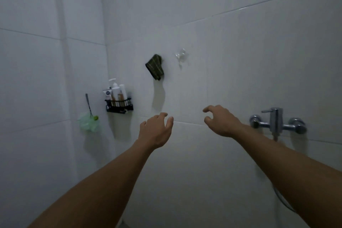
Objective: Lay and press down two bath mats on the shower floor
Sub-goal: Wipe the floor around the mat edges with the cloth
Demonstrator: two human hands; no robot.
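No bath mat shows in the head view, and the shower floor is out of frame below. Both my arms stretch forward toward the white tiled wall. My left hand [154, 130] hangs in the air with fingers loosely curled and apart, holding nothing. My right hand [221, 121] is held at about the same height, a little to the right, fingers spread and bent, also empty. Neither hand touches the wall.
A chrome shower mixer tap [276, 122] sticks out of the wall at right, with a hose [283, 201] below it. A dark green cloth [155, 66] and a clear hook [181, 56] hang above. A black caddy [119, 106] of bottles and a green loofah [88, 123] hang at left.
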